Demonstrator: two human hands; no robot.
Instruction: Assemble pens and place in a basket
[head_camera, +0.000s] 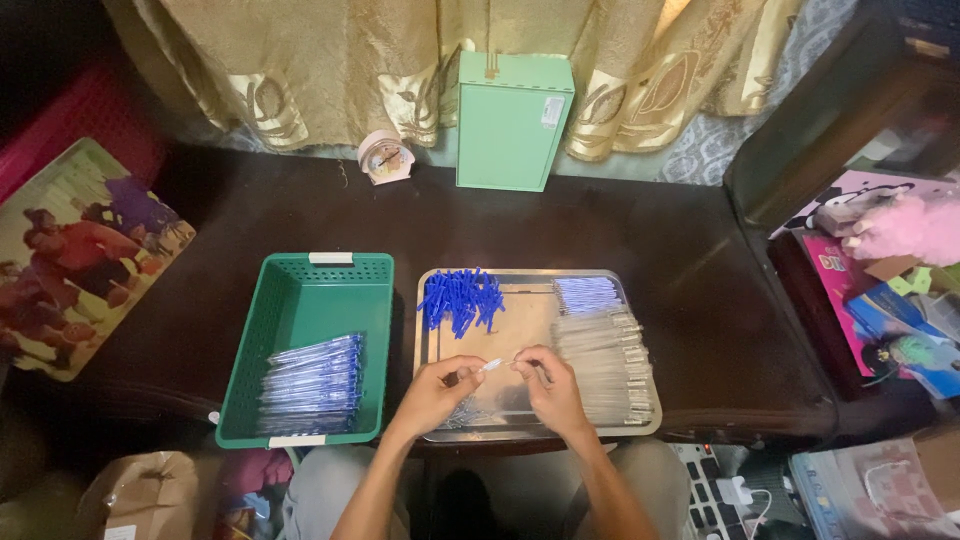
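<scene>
Your left hand (437, 388) and right hand (548, 385) pinch one clear pen tube (493, 365) above metal tray (520, 330); tube long axis left-right between both hands, equally near.

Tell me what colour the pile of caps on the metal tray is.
Blue: the caps lie heaped in the tray's far-left corner, in the head view.

One green basket (310, 300) and one metal tray (520, 320) sit on the one dark table (700, 300). One green box (512, 122) and one small clock (385, 158) stand behind. Two hands, left hand (440, 388) and right hand (550, 385), share one clear pen barrel (492, 365). The blue caps (460, 298), the clear barrels (605, 365) and the finished pens (312, 385) number perhaps dozens each, too crowded to count.
</scene>
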